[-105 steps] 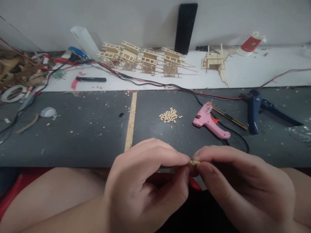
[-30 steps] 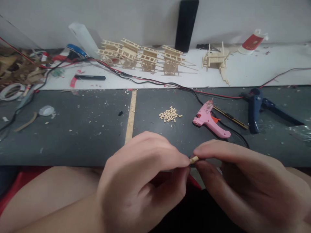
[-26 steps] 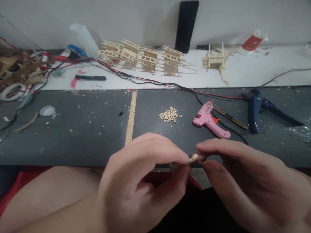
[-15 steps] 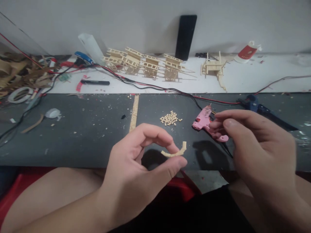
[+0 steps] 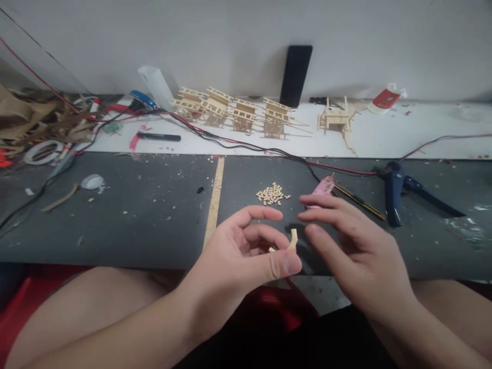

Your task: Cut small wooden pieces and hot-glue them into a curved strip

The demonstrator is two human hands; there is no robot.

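Between the thumb and fingers of my left hand (image 5: 246, 251) is a small curved strip of pale wooden pieces (image 5: 293, 240). Its right end sticks up past my thumb, while most of its middle is hidden. My right hand (image 5: 353, 246) hovers just to the right of the strip, fingers stretched out and thumb a little apart, with nothing visible in it. Behind that hand lies a pink glue gun (image 5: 325, 186), largely covered by my fingers. A small pile of tiny wooden bits (image 5: 272, 193) rests on the grey table beyond my hands.
Several model wooden carts (image 5: 244, 117) stand on the white ledge, with another wooden model (image 5: 336, 120) to their right. Dark blue cutters (image 5: 394, 195) lie at the right. A wooden strip (image 5: 214, 200) crosses the grey surface (image 5: 154, 215). Cables (image 5: 246, 147) run along the back.
My right hand has moved left, away from beside the glue gun to the wooden strip, and its fingers have straightened. My left hand has shifted slightly right and turned the strip.
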